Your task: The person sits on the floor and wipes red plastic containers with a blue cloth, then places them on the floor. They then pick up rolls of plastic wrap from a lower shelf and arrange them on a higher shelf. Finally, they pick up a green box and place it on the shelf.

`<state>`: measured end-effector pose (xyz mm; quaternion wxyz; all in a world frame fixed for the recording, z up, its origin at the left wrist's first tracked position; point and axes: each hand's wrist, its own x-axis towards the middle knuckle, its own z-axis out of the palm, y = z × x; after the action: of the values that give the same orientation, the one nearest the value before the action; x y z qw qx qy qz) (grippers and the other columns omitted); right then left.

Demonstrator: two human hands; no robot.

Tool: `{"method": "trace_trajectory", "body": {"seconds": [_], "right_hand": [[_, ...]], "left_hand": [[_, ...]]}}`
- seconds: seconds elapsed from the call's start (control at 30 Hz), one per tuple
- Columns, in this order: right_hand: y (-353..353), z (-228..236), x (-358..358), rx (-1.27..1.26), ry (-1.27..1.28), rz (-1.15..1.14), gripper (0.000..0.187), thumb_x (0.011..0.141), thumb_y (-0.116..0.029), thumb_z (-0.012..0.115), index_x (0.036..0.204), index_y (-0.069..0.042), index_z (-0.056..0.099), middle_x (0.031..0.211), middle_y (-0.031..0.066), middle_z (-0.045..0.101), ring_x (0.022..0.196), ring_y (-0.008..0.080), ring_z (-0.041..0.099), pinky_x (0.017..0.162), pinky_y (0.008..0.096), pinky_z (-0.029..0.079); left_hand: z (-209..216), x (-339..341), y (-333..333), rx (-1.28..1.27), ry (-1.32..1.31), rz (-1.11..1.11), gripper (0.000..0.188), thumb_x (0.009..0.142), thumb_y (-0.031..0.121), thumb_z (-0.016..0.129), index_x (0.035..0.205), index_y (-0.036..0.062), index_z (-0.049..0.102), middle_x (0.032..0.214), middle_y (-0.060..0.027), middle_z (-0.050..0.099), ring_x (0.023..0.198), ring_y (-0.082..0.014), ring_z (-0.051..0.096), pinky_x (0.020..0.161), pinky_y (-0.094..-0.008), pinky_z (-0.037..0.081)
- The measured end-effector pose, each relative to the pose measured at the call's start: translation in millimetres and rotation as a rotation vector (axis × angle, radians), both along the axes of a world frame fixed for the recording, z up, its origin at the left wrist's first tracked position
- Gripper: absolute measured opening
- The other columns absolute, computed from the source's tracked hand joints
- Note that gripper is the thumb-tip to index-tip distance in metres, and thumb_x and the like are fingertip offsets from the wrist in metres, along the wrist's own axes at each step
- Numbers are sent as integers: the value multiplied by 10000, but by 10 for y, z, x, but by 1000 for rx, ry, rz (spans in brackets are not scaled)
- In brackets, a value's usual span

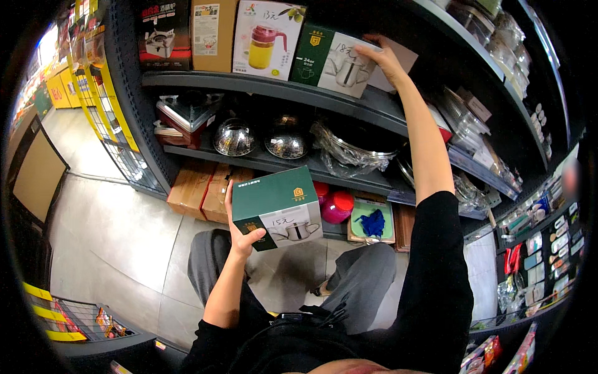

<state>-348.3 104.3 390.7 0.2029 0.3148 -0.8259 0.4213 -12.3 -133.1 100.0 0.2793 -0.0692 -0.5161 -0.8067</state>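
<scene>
The left hand [240,234] grips a green and white kettle box [278,207] by its lower left corner, thumb on the front face and fingers hidden behind the box; it is held in the air in front of the lower shelves, above the person's knees. The right hand [385,59] reaches up to the top shelf [261,84] and lies flat, fingers spread, on the upper edge of a second green and white kettle box [333,62] standing there; whether the fingers curl over its back cannot be seen. A pale carton just behind that hand is mostly covered by it.

Four boxes can be counted along the top shelf: a dark stove box [163,34], a plain brown carton [213,34], a white box picturing a yellow jug [266,40], and the kettle box; all are cut off at the upper edge of the view. On the middle shelf [274,163] stand two shiny steel lids or pots [235,138] and, to their right, pans wrapped in clear plastic [352,149], their number unclear in the shadow. At floor level lie two brown cartons [202,193], two red-pink containers [336,206] partly hidden by the held box, and a green tray with a blue cloth [372,221]. The goods on the right-hand shelves are too small and warped to identify.
</scene>
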Motion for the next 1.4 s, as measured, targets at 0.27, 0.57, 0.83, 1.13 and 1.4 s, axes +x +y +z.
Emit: {"method": "trace_trajectory", "body": {"seconds": [0.27, 0.57, 0.83, 1.13, 1.4], "right_hand": [[78, 42, 31, -51, -117, 101, 885, 619, -542, 781, 1317, -108, 453, 1244, 173, 529, 1181, 305, 496, 996, 420, 379], [117, 63, 628, 10, -7, 136, 862, 596, -432, 846, 1267, -89, 426, 1175, 135, 518, 1071, 254, 540, 954, 382, 404], [223, -320, 1562, 148, 425, -47, 782, 590, -363, 857, 1183, -71, 440, 1177, 135, 485, 1138, 283, 471, 972, 379, 394], [1272, -1751, 3535, 113, 481, -446, 885, 547, -331, 891, 1209, -67, 366, 1324, 199, 357, 1264, 349, 348, 1057, 452, 262], [2649, -3570, 4569, -36, -55, -1381, 741, 588, -346, 873, 1145, -37, 496, 1200, 187, 477, 1170, 337, 453, 977, 420, 386]], "left_hand": [[-48, 15, -63, 16, -29, 5, 1205, 565, 407, 825, 1484, 62, 125, 1305, -121, 431, 1205, -250, 447, 1037, -390, 339], [86, 17, 4, -65, 35, 12, 1219, 574, 385, 840, 1488, 75, 96, 1305, -124, 430, 1201, -258, 448, 1025, -400, 349], [49, -3, 29, -166, 102, 130, 1215, 602, 369, 847, 1496, 97, 70, 1299, -112, 408, 1179, -250, 450, 1004, -390, 358], [-33, 27, 178, -185, 150, 187, 1209, 599, 265, 852, 1492, 85, 57, 1303, -108, 412, 1170, -252, 447, 1001, -377, 340], [-205, 55, 757, -486, 61, 186, 1231, 581, 474, 840, 1496, 84, 116, 1401, -119, 333, 1252, -279, 379, 1047, -426, 296]]}}
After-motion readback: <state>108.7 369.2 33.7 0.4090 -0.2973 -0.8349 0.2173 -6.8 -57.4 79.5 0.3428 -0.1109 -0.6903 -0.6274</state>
